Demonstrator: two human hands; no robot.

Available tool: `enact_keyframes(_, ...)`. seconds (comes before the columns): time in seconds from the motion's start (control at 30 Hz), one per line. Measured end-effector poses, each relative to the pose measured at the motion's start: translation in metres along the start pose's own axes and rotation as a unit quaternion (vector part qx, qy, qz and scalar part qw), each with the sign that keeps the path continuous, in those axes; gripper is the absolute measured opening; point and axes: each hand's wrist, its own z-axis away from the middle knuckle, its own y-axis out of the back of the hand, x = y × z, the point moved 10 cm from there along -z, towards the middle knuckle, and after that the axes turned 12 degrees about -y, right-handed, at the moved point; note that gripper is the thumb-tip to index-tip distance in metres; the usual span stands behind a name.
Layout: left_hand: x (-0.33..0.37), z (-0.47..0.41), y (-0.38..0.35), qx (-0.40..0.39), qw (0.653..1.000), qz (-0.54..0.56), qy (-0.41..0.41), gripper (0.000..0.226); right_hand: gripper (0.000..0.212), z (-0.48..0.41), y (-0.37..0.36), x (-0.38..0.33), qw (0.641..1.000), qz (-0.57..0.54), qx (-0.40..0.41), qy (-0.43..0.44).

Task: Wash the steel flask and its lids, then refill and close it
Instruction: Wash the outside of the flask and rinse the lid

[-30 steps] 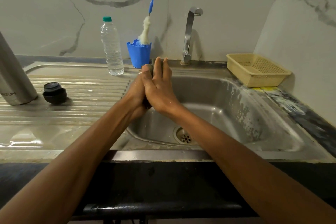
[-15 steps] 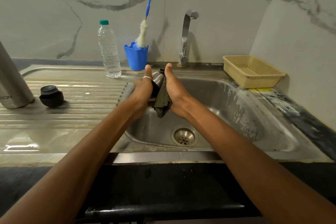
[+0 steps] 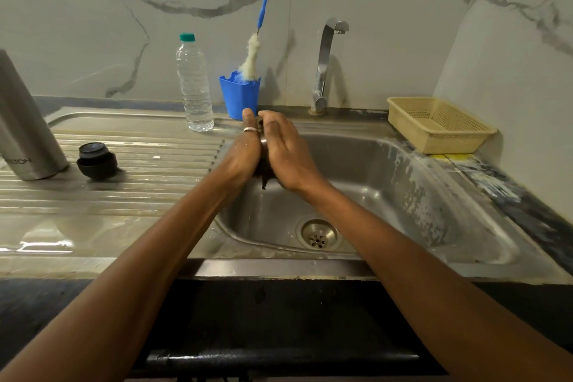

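1. Left hand: over the near-left corner of the sink basin, thumb upright and ringed. Its fingers are hidden, so I cannot tell the grip.
2. Right hand: fingers nearly straight, pressed flat toward the left palm.
3. Steel lid: only a sliver shows, sandwiched between the palms with a dark scrub cloth whose tail dangles below.
4. Risk: palms alone hold the wet lid, so it may squirt free and drop toward the drain.
5. Risk: no stream shows at the tap, so residue would stay on the lid if rinsing is skipped.
6. Risk: the black inner lid, on the ribbed drainboard, could roll if nudged.
7. Steel flask: upright at the drainboard's far left. Its mouth is out of frame, so I cannot tell the contents.
8. Water bottle: green-capped and mostly full of clear water.
9. Blue cup: holds a bottle brush that leans on the wall.
10. Yellow basket: right of the basin, mesh floor showing.
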Motion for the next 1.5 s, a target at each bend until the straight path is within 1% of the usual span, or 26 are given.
enact_keyframes(0.07,0.012,0.007,-0.006,-0.013,0.997,-0.064,-0.049,0.066,0.058,-0.009,0.003,0.024,0.987,-0.09,-0.036,-0.128)
enact_keyframes(0.1,0.02,0.009,-0.006,-0.002,0.993,-0.089,-0.079,0.063,0.064,-0.01,0.001,0.039,0.967,-0.147,-0.055,-0.203)
enact_keyframes(0.13,0.026,0.011,-0.008,0.011,0.989,-0.104,-0.102,0.057,0.069,-0.007,-0.002,0.049,0.946,-0.187,-0.071,-0.255)
enact_keyframes(0.17,0.026,0.01,-0.008,0.026,0.988,-0.105,-0.109,0.054,0.074,-0.003,-0.005,0.05,0.938,-0.199,-0.081,-0.272)
enact_keyframes(0.23,0.013,0.003,-0.007,0.052,0.996,-0.044,-0.059,0.06,0.078,-0.003,-0.008,0.04,0.957,-0.162,-0.074,-0.229)
enact_keyframes(0.3,-0.01,-0.002,-0.009,0.058,0.991,0.114,0.033,0.062,0.06,0.004,-0.009,0.016,0.985,-0.086,-0.041,-0.144)
enact_keyframes(0.37,-0.024,0.0,-0.01,0.059,0.974,0.203,0.086,0.049,0.049,0.007,-0.012,-0.002,0.999,0.002,-0.01,-0.047)
enact_keyframes(0.43,-0.029,0.002,-0.01,0.053,0.967,0.224,0.107,0.043,0.049,0.009,-0.02,-0.007,0.996,0.077,-0.025,0.024)
enact_keyframes(0.47,-0.031,0.004,-0.01,0.05,0.969,0.21,0.121,0.045,0.046,0.008,-0.02,-0.007,0.995,0.089,-0.034,0.041)
enact_keyframes(0.53,-0.029,0.003,-0.008,0.041,0.985,0.131,0.104,0.054,0.045,0.001,-0.011,0.004,0.999,0.037,-0.026,0.01)
enact_keyframes(0.6,-0.011,0.001,-0.006,0.032,0.999,0.015,0.014,0.056,0.066,-0.008,-0.005,0.023,0.993,-0.04,-0.038,-0.104)
enact_keyframes(0.67,0.017,0.006,-0.003,0.032,0.987,-0.121,-0.105,0.05,0.084,-0.01,-0.012,0.043,0.974,-0.091,-0.077,-0.195)
enact_keyframes(0.7,0.023,0.006,-0.002,0.038,0.979,-0.147,-0.135,0.049,0.087,-0.006,-0.015,0.045,0.966,-0.106,-0.092,-0.216)
enact_keyframes(0.73,0.021,0.003,0.0,0.046,0.978,-0.15,-0.134,0.051,0.087,-0.001,-0.016,0.042,0.963,-0.111,-0.099,-0.223)
enact_keyframes(0.8,-0.002,-0.004,0.007,0.07,0.991,-0.105,-0.05,0.059,0.075,0.004,-0.013,0.031,0.974,-0.091,-0.092,-0.188)
enact_keyframes(0.87,-0.027,-0.006,0.002,0.063,0.996,0.012,0.058,0.062,0.061,0.009,-0.011,0.015,0.987,-0.053,-0.078,-0.13)
enact_keyframes(0.9,-0.037,-0.005,-0.002,0.051,0.991,0.073,0.097,0.06,0.055,0.011,-0.012,0.01,0.991,-0.034,-0.073,-0.104)
enact_keyframes(0.97,-0.042,-0.001,-0.008,0.035,0.981,0.136,0.132,0.051,0.051,0.013,-0.017,0.002,0.997,0.016,-0.067,-0.047)
enact_keyframes(1.07,-0.035,-0.003,-0.007,0.013,0.991,0.099,0.088,0.06,0.045,0.008,-0.016,-0.001,0.996,0.061,-0.059,0.016)
enact_keyframes(1.13,-0.011,-0.004,-0.002,0.01,1.0,0.001,-0.018,0.063,0.045,0.002,-0.005,0.005,0.999,0.02,-0.046,-0.004)
enact_keyframes(1.2,0.018,0.001,-0.004,-0.002,0.974,-0.166,-0.155,0.066,0.054,-0.005,0.002,0.019,0.996,-0.016,-0.045,-0.069)
enact_keyframes(1.27,0.029,0.007,-0.009,-0.025,0.942,-0.272,-0.194,0.074,0.066,-0.011,0.002,0.033,0.99,0.008,-0.056,-0.126)
enact_keyframes(1.33,0.031,0.008,-0.012,-0.043,0.928,-0.3,-0.215,0.067,0.074,-0.015,0.005,0.04,0.983,0.028,-0.06,-0.169)
enact_keyframes(1.4,0.038,0.011,-0.013,-0.031,0.925,-0.298,-0.234,0.062,0.076,-0.015,0.012,0.043,0.977,0.035,-0.05,-0.206)
enact_keyframes(1.47,0.047,0.011,-0.01,0.012,0.939,-0.25,-0.234,0.055,0.074,-0.013,0.022,0.036,0.979,0.069,-0.014,-0.19)
enact_keyframes(1.5,0.047,0.01,-0.008,0.034,0.954,-0.205,-0.215,0.052,0.069,-0.009,0.027,0.026,0.983,0.096,0.014,-0.155)
